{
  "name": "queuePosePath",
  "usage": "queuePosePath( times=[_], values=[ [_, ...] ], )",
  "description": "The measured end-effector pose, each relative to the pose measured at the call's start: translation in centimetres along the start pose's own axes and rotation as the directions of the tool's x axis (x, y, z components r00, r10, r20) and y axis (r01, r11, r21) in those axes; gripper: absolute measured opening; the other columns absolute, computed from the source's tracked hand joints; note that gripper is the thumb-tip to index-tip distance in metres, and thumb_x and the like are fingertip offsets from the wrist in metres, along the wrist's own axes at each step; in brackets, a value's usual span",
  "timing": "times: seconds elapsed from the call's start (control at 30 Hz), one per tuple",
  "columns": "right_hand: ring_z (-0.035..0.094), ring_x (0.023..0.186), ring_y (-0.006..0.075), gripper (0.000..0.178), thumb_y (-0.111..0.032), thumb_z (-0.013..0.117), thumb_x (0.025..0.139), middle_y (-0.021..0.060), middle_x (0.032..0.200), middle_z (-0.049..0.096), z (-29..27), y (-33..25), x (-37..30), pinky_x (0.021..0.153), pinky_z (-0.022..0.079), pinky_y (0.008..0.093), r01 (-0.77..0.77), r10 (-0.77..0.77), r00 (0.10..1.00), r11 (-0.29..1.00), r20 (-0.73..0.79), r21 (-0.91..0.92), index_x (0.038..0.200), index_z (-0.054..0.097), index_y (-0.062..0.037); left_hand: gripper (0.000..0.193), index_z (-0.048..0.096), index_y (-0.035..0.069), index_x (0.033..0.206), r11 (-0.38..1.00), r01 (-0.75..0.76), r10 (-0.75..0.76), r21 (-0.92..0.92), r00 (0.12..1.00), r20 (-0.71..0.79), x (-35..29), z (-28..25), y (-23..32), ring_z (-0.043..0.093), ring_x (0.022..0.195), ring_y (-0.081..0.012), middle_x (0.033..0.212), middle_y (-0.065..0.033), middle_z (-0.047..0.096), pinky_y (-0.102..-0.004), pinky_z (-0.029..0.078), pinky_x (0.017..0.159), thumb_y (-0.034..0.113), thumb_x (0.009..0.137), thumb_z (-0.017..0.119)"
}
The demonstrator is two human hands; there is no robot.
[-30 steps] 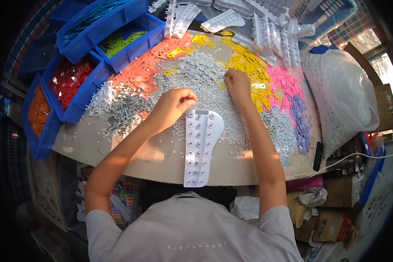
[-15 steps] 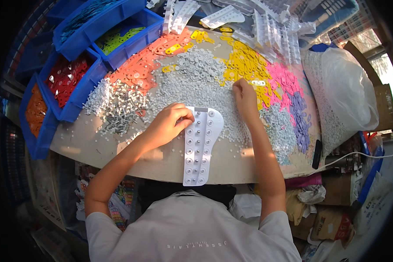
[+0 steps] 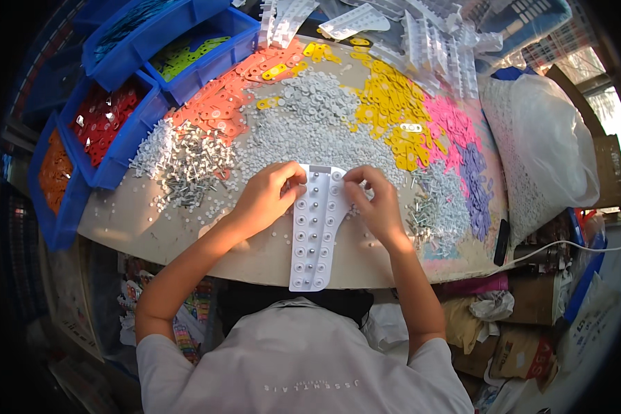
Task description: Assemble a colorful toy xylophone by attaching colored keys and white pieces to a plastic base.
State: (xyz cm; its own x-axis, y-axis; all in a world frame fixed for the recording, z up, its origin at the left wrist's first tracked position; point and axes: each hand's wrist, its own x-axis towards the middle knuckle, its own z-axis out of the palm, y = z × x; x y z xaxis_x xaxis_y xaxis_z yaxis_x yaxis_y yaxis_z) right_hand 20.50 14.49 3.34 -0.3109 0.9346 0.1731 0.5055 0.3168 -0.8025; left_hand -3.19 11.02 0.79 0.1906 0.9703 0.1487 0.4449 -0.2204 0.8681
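Note:
A long white plastic board point(image 3: 314, 228), rounded at its upper right, lies at the near edge of the table. It carries two columns of round white rings, with a line of metal pins between them. My left hand point(image 3: 268, 192) is closed at the board's upper left edge, thumb and fingertips pinched on it. Beside the upper right edge, my right hand point(image 3: 377, 205) has its thumb and forefinger bent together over the board. Whatever sits between those fingertips is too small to make out. Just beyond the board spreads a heap of small light-grey round pieces point(image 3: 303, 138).
Blue bins point(image 3: 110, 176) of coloured pieces stand at the left. Loose metal pins point(image 3: 193, 165), orange strips point(image 3: 210, 110), yellow pieces point(image 3: 390, 103), pink pieces point(image 3: 452, 124) and purple pieces point(image 3: 475, 183) ring the table. White boards point(image 3: 435, 55) pile up behind; a plastic sack point(image 3: 531, 152) stands right.
My right hand has come from the far edge of the grey heap, near the yellow pieces, back toward me to the board's upper right. My left hand stays at the board's edge.

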Motion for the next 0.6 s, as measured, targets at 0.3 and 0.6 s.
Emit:
queuePosePath(
  times=[0.3, 0.6],
  values=[
    [0.061, 0.089, 0.0228, 0.010, -0.002, 0.069, 0.086, 0.0096, 0.093, 0.061, 2.0, 0.2, -1.0, 0.078, 0.050, 0.0339, 0.054, -0.050, 0.997, 0.995, 0.050, -0.079, 0.096, 0.066, -0.0018, 0.013, 0.069, 0.004, 0.089, 0.957, -0.200, 0.227, 0.211, 0.967, -0.115, -0.2, 0.4, -0.4, 0.062, 0.078, -0.0243, 0.086, -0.0060, 0.063, -0.0360, 0.051, 0.070, 0.005, 0.079, 0.077],
    [0.060, 0.087, 0.0293, 0.015, -0.002, 0.073, 0.084, 0.0095, 0.096, 0.062, 3.7, 1.7, -2.1, 0.075, 0.052, 0.0372, 0.240, -0.287, 0.947, 0.932, -0.147, -0.273, 0.098, 0.068, -0.0029, 0.013, 0.072, 0.005, 0.086, 0.954, -0.243, 0.276, 0.174, 0.941, -0.196, -0.3, 0.9, -2.1, 0.061, 0.079, -0.0231, 0.083, -0.0027, 0.061, -0.0359, 0.050, 0.069, 0.005, 0.075, 0.079]
  ],
)
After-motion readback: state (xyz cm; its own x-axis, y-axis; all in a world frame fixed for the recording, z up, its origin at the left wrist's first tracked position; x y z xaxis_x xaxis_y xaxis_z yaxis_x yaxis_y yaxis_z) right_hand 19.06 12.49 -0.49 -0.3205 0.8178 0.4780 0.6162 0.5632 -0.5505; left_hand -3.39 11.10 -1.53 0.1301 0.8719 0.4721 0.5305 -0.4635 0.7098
